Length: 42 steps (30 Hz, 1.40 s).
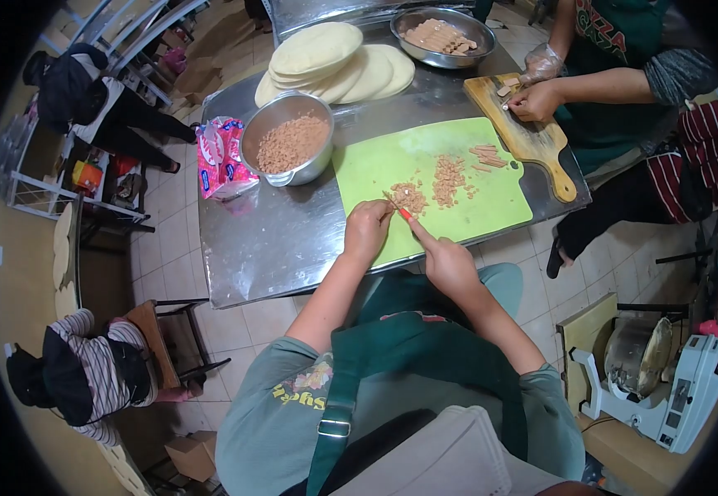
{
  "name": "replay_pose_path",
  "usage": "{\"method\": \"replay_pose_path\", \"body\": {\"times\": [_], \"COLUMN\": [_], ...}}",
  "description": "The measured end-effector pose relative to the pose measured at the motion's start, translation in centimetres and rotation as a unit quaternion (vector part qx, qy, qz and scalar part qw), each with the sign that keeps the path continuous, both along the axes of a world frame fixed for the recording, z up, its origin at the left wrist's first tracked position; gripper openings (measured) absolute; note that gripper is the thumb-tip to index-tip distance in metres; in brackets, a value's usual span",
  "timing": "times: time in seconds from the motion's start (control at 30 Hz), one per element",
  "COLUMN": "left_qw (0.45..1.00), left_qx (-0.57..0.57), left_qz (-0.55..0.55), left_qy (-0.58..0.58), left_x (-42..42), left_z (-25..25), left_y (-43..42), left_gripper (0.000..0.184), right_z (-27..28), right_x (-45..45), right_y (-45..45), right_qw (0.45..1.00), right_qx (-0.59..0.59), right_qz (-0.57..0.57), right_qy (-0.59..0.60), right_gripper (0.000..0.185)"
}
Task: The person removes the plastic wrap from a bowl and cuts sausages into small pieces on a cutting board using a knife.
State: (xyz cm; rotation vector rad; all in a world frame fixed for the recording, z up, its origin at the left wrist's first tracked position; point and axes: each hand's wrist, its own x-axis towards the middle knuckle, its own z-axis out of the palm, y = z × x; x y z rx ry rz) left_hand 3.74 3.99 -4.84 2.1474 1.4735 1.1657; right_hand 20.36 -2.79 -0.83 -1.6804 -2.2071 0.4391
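My right hand [450,263] is wrapped round a small knife with a red handle [405,213], its index finger stretched along it. The blade points up and left, at a heap of chopped pinkish pieces [409,198] on the green cutting mat [474,211]. My left hand [367,229] rests on the mat's left side with fingers bunched by the blade tip; what they hold, if anything, is hidden. Further right lie another chopped heap [448,180] and some uncut strips [489,155].
A pot of chopped pieces [293,145], pink packets [222,157], flat round breads [317,54] and a metal bowl of sausages [441,41] stand on the metal table [251,256]. At right, a co-worker's hands [536,99] work over a wooden board [532,145].
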Motion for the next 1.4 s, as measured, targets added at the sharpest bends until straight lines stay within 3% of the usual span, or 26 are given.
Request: {"method": "replay_pose_path", "body": {"times": [0.17, 0.23, 0.67, 0.97, 1.17, 1.27, 1.4], "left_qw": [1.0, 1.0, 1.0, 1.0, 1.0, 0.999, 0.998], "left_qx": [0.008, 0.004, 0.024, 0.017, 0.004, -0.026, -0.054], "left_qz": [0.016, 0.023, 0.012, 0.019, 0.028, 0.031, 0.027], "left_qy": [0.006, 0.007, 0.003, 0.006, 0.012, 0.003, -0.013], "left_x": [0.3, 0.2, 0.2, 0.2, 0.1, -0.1, -0.5], "left_z": [0.1, 0.2, 0.1, -0.1, 0.2, 0.5, 0.6], "left_y": [-0.1, -0.1, -0.5, -0.4, -0.5, -0.5, -0.5], "left_gripper": [0.007, 0.007, 0.005, 0.006, 0.006, 0.007, 0.007], "right_z": [0.3, -0.2, 0.2, -0.1, -0.9, -0.4, -0.5], "right_x": [-0.2, 0.6, 0.9, -1.0, 0.1, 1.1, 2.1], "right_y": [-0.7, -2.0, -2.5, -1.3, -3.6, -5.0, -5.0], "right_qw": [0.999, 0.999, 0.99, 1.0, 0.998, 0.999, 0.993], "right_qx": [-0.017, 0.033, 0.073, -0.013, -0.002, 0.011, 0.022], "right_qz": [-0.003, -0.002, -0.008, -0.011, -0.005, -0.002, -0.003], "right_qy": [-0.031, 0.039, 0.118, 0.004, 0.055, 0.043, 0.114], "right_gripper": [0.064, 0.063, 0.055, 0.061, 0.057, 0.068, 0.059]}}
